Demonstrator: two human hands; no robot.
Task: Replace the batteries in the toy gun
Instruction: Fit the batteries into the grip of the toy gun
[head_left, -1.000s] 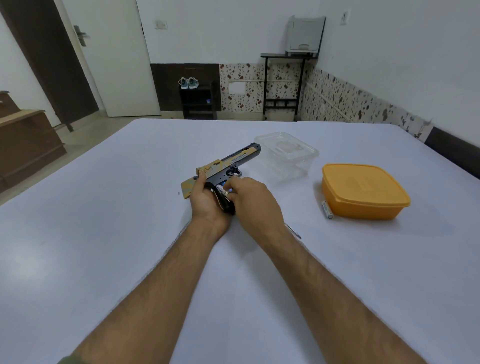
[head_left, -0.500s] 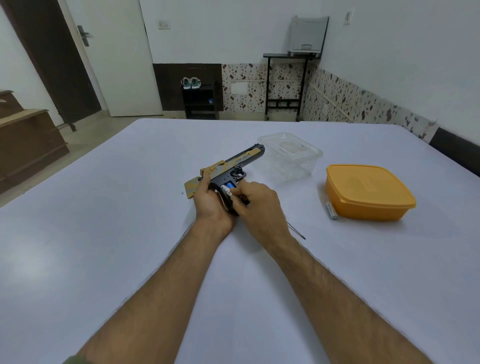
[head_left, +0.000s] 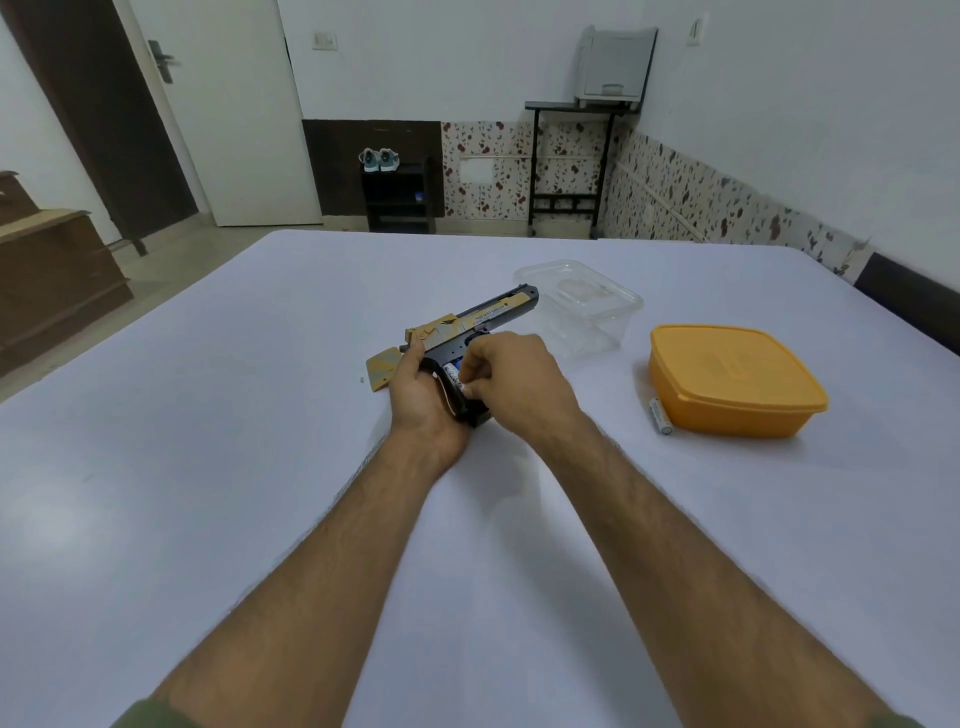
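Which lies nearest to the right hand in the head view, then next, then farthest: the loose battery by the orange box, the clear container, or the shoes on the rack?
From the right hand:
1. Clear container, just beyond it, slightly to its right.
2. Loose battery, to its right, beside the orange box.
3. Shoes, far off by the back wall.

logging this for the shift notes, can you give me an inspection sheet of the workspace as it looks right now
surface: white table, toy gun held just above it.
job's things: toy gun, grip compartment open; battery in the grip; spare battery lying beside the orange container.
clutter: clear plastic container behind the gun; tan cover piece and a tiny part, maybe a screw, left of the gun.
hands: left hand grips the gun's grip; right hand pinches at the battery.
cables: nothing seen.
surroundings: white door, black shelf with shoes, black stand with a grey box.
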